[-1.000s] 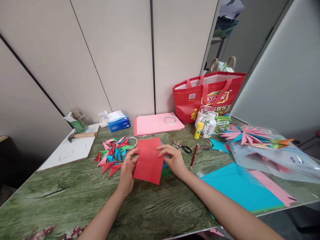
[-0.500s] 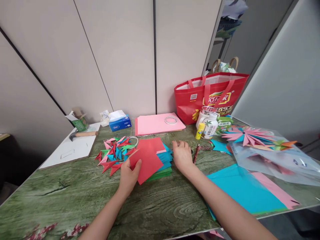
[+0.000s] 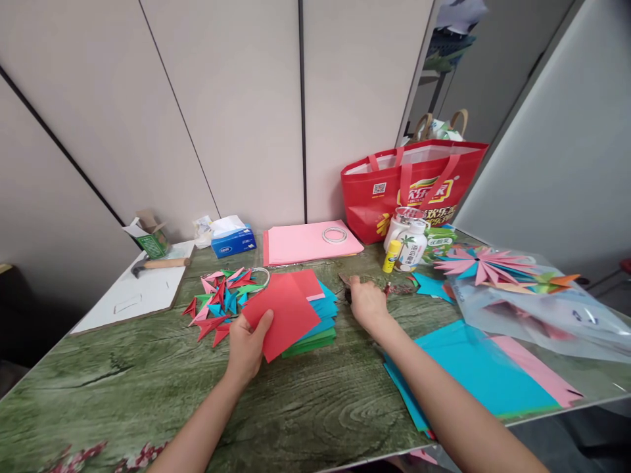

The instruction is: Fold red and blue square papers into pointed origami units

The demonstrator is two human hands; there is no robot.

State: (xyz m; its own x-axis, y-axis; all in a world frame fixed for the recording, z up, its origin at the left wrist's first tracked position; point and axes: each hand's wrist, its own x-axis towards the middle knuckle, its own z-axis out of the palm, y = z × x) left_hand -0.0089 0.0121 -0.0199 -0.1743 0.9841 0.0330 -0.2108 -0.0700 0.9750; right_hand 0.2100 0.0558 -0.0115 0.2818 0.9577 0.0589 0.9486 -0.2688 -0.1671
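My left hand pinches a square sheet of red paper by its lower left edge, thumb on top. The sheet covers part of a fanned stack of square papers in red, blue and green. To its left lies a heap of folded paper pieces in red, pink, green and blue. My right hand rests low at the table, right of the stack, its fingers curled around something dark that they mostly hide. A red pencil-like stick shows just beside it.
Large blue sheets lie under my right forearm. A glue stick, a white bottle and a red bag stand behind. Further left are pink sheets, a tissue box and a hammer on a white board.
My right hand has moved a little right and down toward the pencil-like stick, uncovering a dark object at its left side. My left hand keeps the red sheet; the view has shifted slightly.
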